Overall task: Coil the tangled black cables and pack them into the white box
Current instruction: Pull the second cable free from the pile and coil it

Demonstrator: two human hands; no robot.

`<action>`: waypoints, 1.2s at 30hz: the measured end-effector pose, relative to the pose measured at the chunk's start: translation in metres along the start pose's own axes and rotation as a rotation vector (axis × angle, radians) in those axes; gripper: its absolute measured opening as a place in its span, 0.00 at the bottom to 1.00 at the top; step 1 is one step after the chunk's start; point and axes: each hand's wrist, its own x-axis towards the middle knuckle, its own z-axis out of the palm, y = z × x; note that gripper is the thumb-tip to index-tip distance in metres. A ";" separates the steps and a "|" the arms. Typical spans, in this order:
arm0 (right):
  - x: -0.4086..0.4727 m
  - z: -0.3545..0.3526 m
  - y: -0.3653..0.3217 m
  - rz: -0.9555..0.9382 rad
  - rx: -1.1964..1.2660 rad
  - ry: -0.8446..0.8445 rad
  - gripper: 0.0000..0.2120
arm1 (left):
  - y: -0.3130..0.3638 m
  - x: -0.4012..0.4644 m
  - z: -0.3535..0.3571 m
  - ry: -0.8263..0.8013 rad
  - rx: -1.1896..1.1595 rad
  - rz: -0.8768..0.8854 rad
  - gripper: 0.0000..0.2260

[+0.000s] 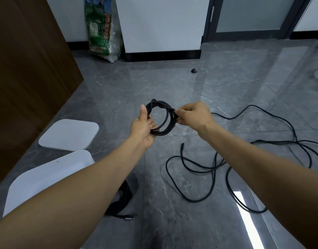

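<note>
A black braided cable coil (166, 121) hangs in the air over the grey floor, wound into a round loop. My left hand (143, 127) grips its lower left side, thumb up. My right hand (194, 115) pinches the coil's right side between fingers and thumb. A long loose black cable (226, 162) lies tangled on the floor to the right, its plug end (182, 144) pointing up the floor. The white box (45, 178) sits at lower left, partly hidden by my left forearm. Another coiled black cable (121, 202) with a metal plug lies beside the box.
The white lid (69, 134) lies flat on the floor beyond the box. A brown wooden panel (29, 69) stands at left. A green printed sack (102, 27) leans against the white wall. A small black doorstop (193, 71) sits farther out on the floor.
</note>
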 end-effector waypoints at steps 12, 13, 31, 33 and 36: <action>-0.008 0.009 -0.006 0.149 0.402 -0.084 0.07 | -0.005 -0.007 0.012 0.042 0.081 0.083 0.19; -0.009 0.009 -0.007 0.148 0.392 -0.097 0.07 | -0.005 -0.007 0.012 0.041 0.143 0.122 0.19; -0.017 0.005 0.022 0.374 0.658 -0.288 0.10 | -0.020 -0.008 0.000 -0.083 0.339 -0.034 0.19; -0.016 0.009 0.032 0.426 0.509 -0.269 0.08 | -0.024 -0.009 -0.011 -0.051 0.421 -0.095 0.18; -0.012 0.025 0.046 0.467 0.279 -0.283 0.06 | -0.025 -0.006 -0.033 0.008 0.479 -0.147 0.17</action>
